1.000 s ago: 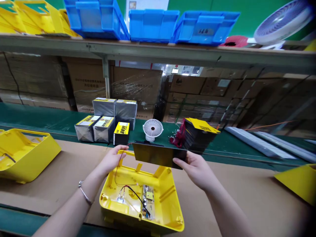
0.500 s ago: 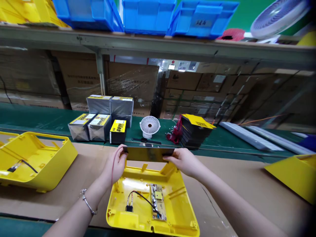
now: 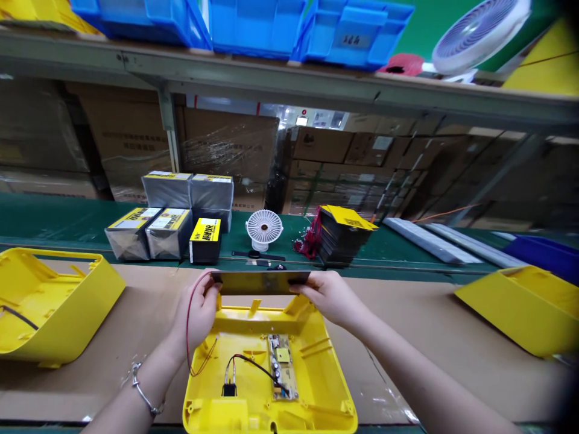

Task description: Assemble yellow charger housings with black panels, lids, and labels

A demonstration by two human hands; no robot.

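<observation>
A dark flat panel (image 3: 260,282) spans the space between my hands, above the far edge of a yellow plastic housing (image 3: 244,416). My left hand (image 3: 195,310) grips the panel's left end, thumb on the near face. At its right end, my right hand (image 3: 323,292) pinches it between thumb and fingers. A thin red wire (image 3: 187,337) hangs from the left end past my left wrist into the housing. Inside the housing lie a circuit board (image 3: 283,367) and a black socket (image 3: 229,389), joined by dark wires.
Similar yellow housings stand left (image 3: 90,313) and right (image 3: 511,307). Behind are wrapped stacks (image 3: 169,232), a small white fan (image 3: 264,229), a watch (image 3: 256,255) and a stack of dark panels (image 3: 344,238) with red wires. Blue bins (image 3: 353,36) sit on the shelf overhead.
The view has shifted slightly, so most things sit further left. Both hands still hold the panel at its ends. The red wire now dangles in a loop inside the housing.
</observation>
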